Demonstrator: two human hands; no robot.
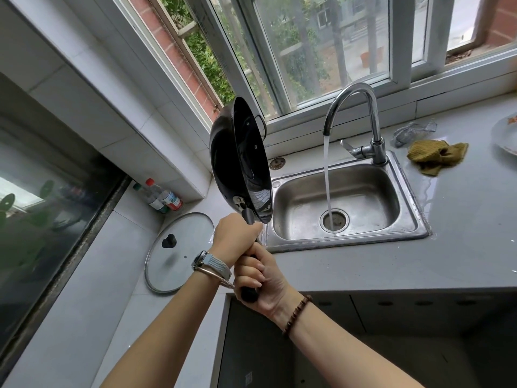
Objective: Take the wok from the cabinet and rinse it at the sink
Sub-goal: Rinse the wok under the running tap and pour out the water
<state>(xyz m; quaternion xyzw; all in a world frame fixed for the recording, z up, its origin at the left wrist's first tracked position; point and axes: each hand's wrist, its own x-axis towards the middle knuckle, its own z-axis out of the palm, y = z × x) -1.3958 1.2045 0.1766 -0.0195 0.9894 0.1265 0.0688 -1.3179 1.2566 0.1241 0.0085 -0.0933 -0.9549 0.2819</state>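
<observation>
Gripping the handle, left hand [233,236] above right hand [258,278], both held the wok [240,161] tipped on edge just left of the sink [414,217], faucet [361,119] running; looked wet inside, hard to tell.

The black wok [240,161] stands nearly on edge in the air, its glossy inside facing right, over the counter at the left rim of the steel sink [408,191]. Water runs from the tap [361,107] straight into the sink's drain.
</observation>
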